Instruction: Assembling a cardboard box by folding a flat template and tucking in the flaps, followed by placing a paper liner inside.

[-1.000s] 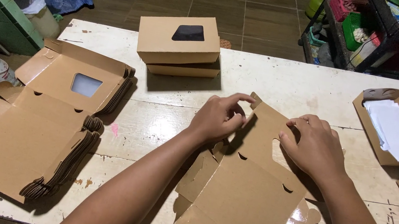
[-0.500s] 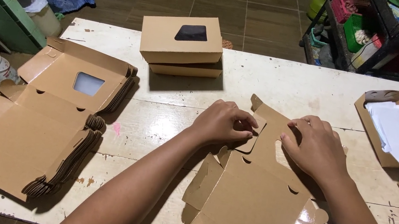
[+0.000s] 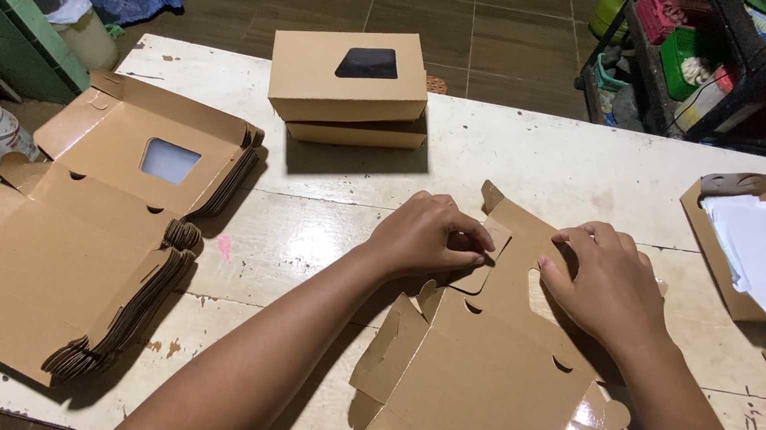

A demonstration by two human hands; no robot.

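Note:
A flat brown cardboard box blank [image 3: 478, 391] lies on the worn white table [image 3: 553, 160] in front of me, its far panel partly raised. My left hand [image 3: 425, 237] pinches a small side flap [image 3: 480, 260] at the blank's far left. My right hand [image 3: 605, 284] presses on the far panel, fingers curled over its edge. Both hands sit close together at the far end of the blank.
A thick stack of flat window-box blanks [image 3: 67, 229] covers the table's left side. Two assembled window boxes [image 3: 352, 84] are stacked at the far middle. An open box of white paper sheets [image 3: 762, 251] stands at the right edge. Shelving and crates [image 3: 702, 40] lie beyond.
The far panel has been folded further up and toward me. My left hand has shifted right onto the small side flap and bent it inward; my right hand stayed on the panel.

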